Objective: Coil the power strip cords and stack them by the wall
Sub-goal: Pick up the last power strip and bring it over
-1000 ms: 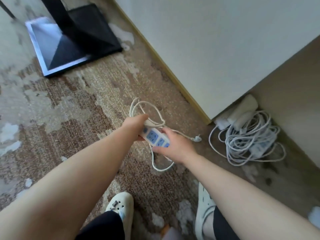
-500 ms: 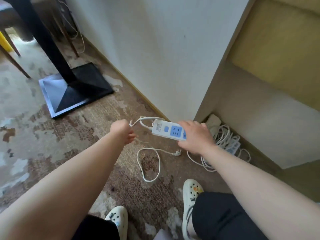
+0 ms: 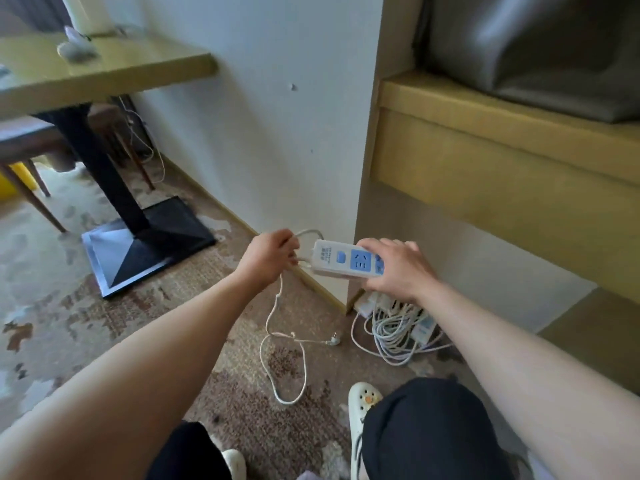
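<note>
A white wall (image 3: 277, 133) fills the upper centre of the frame, ending in a corner at centre right. Along its foot runs a tan baseboard (image 3: 221, 211). Worn, patchy brown carpet (image 3: 62, 306) covers the floor. At upper left stands a yellow-green table (image 3: 104, 69) on a black pedestal base (image 3: 152, 237). At right, a tan wooden ledge (image 3: 502, 133) carries a grey cushion (image 3: 536, 46). Soft daylight.

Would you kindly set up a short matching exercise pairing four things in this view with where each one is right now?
Things:
1. power strip
2. plug
3. pile of coiled cords
4. cord near the strip

Places:
A. lying on the carpet, untouched
B. gripped in the left hand
C. on the floor by the wall corner
D. held in the right hand

Pairs: 1-D, 2-A, 3-C, 4-B
</note>
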